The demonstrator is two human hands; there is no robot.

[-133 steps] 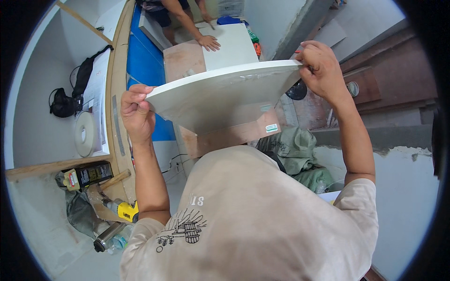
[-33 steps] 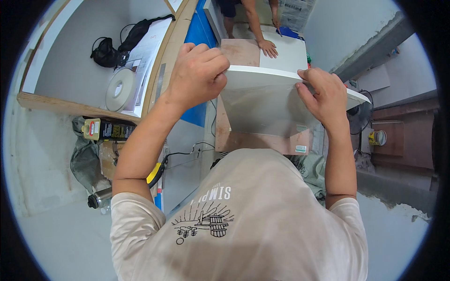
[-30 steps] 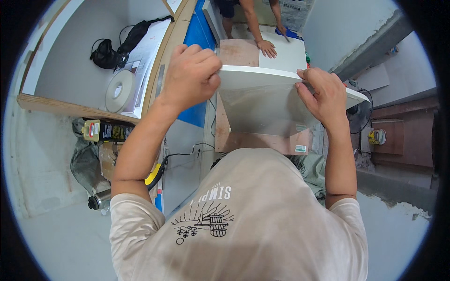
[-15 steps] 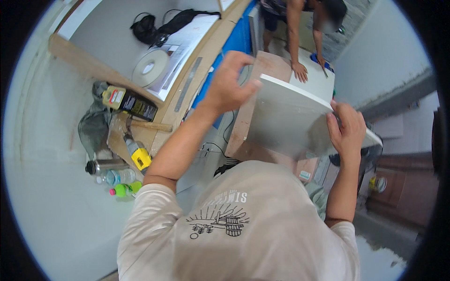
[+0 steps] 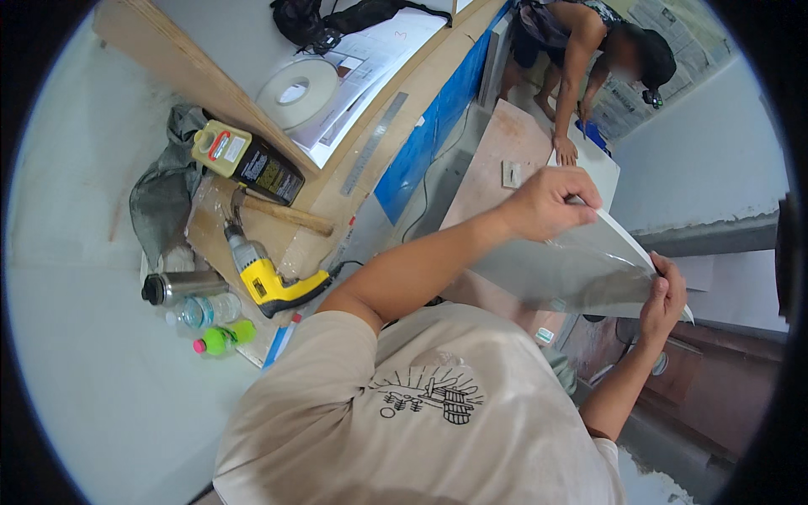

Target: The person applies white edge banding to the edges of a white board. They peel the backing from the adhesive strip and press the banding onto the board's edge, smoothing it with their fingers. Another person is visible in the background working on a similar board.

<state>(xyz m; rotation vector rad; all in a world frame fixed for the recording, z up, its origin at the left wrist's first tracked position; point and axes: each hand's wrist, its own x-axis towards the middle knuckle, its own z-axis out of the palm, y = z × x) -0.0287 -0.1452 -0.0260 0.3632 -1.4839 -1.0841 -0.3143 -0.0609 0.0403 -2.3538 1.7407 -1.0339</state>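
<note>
The person holds a flat white panel (image 5: 581,269) up in the air in front of their chest, above a brown wooden board (image 5: 497,181) that lies on the floor. The panel is tilted, and its shiny underside faces the camera. The left hand (image 5: 547,202) grips the far top edge of the panel. Its fingers (image 5: 581,187) curl over that edge and are closed on it, with the thumb below. The right hand (image 5: 665,295) holds the near right edge of the panel. Its fingers (image 5: 658,273) are wrapped around the edge and pressed on it too, so the panel sits between the two hands, touching both. Further away, another person (image 5: 581,42) bends down and rests a hand (image 5: 566,151) on the far end of the wooden board, next to a white board (image 5: 599,168) lying there. To the left, on the floor, is a yellow power drill (image 5: 265,282) with a hammer (image 5: 273,212) just behind it. A yellow and black can (image 5: 247,162) lies beside a long wooden plank (image 5: 194,76). A grey cloth (image 5: 164,198) is close to the can. Near the drill stand a metal flask (image 5: 181,286), a clear water bottle (image 5: 202,310) and a small green bottle (image 5: 223,338), all close together. A big roll of white tape (image 5: 296,93) lies on paper drawings (image 5: 370,59), and a black bag (image 5: 337,17) sits at the top. A blue sheet (image 5: 429,135) runs along beside a long ruler (image 5: 370,145).
</note>
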